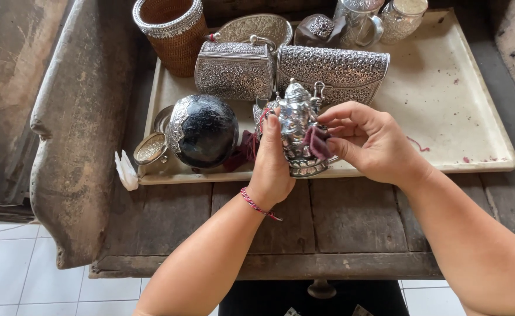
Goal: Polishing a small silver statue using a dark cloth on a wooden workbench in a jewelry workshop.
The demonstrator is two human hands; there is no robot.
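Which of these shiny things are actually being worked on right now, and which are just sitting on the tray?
In hand: silver figurine, held by left hand; dark cloth in right hand.

Lying about: two silver purses, dark round pot, woven basket, tray.

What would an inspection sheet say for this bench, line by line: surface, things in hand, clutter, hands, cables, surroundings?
Surface: worn wooden table carrying a cream tray with reddish specks.
Job's things: silver figurine held upright over the tray's front edge; dark red cloth pressed against it.
Clutter: round dark silver-banded container, two embossed silver purses, woven basket, silver mug, jar, small white object.
Grippers: left hand grips the figurine; right hand pinches the cloth.
Cables: nothing seen.
Surroundings: white tiled floor, weathered timber at left.
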